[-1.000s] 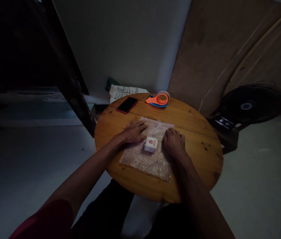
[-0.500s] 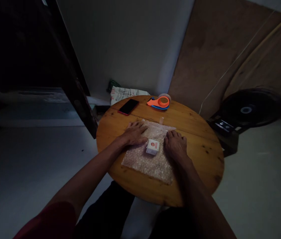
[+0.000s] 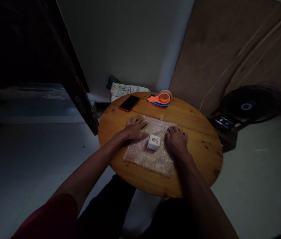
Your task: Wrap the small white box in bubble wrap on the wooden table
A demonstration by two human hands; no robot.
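A sheet of bubble wrap (image 3: pixel 146 160) lies flat on the round wooden table, with a small white box (image 3: pixel 153 142) bearing a red mark near its middle. My left hand (image 3: pixel 135 128) rests palm down on the wrap's left side, fingers spread, its thumb close to the box. On the right edge of the sheet lies my right hand (image 3: pixel 177 139), its fingers bent and slightly apart; its thumb is hard to make out. Neither hand holds the box. A strip of clear tape (image 3: pixel 161 118) shows at the wrap's far edge.
Toward the back of the table (image 3: pixel 200 159) are a phone (image 3: pixel 129 103) and an orange and blue tape dispenser (image 3: pixel 162 98). Behind it lies a printed white sack (image 3: pixel 125 89). A black fan (image 3: pixel 247 106) stands to the right, and a dark door frame (image 3: pixel 80 99) to the left.
The camera view has tilted slightly, so the table sits a little higher in the picture. Both hands stay on the bubble wrap, and the box keeps its place between them.
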